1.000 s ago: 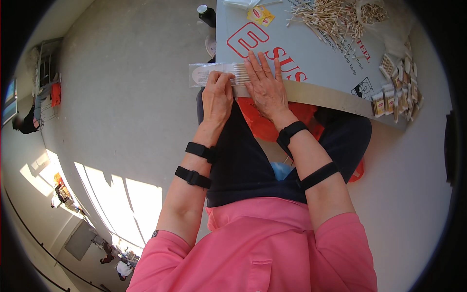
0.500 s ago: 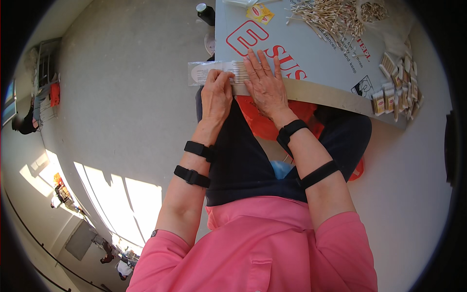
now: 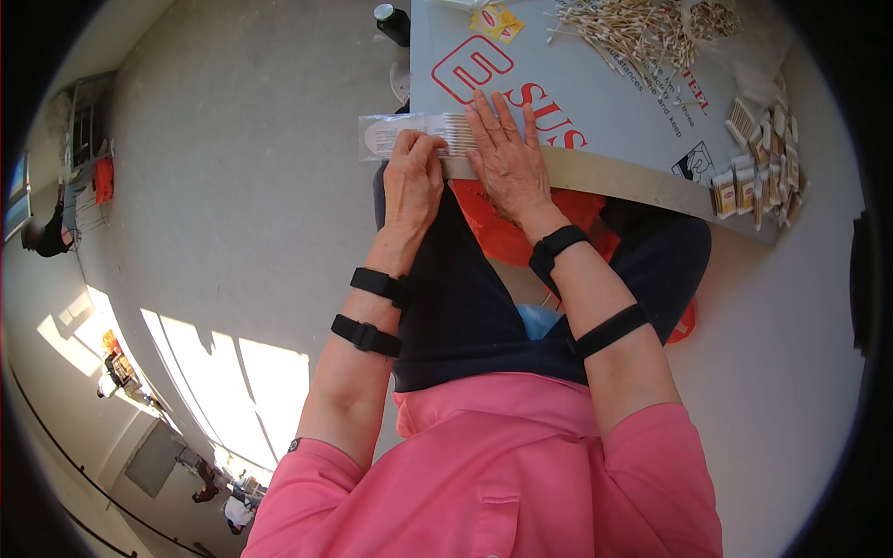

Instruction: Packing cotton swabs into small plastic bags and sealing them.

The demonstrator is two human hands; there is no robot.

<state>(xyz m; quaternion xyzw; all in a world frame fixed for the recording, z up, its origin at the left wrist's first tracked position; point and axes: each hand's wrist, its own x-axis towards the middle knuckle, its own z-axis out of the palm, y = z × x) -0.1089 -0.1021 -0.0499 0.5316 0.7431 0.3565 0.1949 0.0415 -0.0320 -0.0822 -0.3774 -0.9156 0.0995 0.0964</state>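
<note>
A clear plastic bag [image 3: 376,138] with a pale oval label lies across the near left corner of the table. Cotton swabs [image 3: 459,130] lie side by side in a flat row at its right end. With bent, closed fingers, my left hand [image 3: 413,181] pinches the bag's edge next to the swabs. My right hand [image 3: 510,163] lies flat over the swabs' right ends, fingers stretched out and slightly spread. Its palm hides how far the swabs reach to the right.
The grey printed table top [image 3: 595,121] holds a heap of loose cotton swabs [image 3: 628,33] at the back. Filled swab packs [image 3: 763,172] are piled at its right edge. Small yellow cards [image 3: 498,22] lie at the far left. A dark bottle [image 3: 393,25] stands beyond the left edge.
</note>
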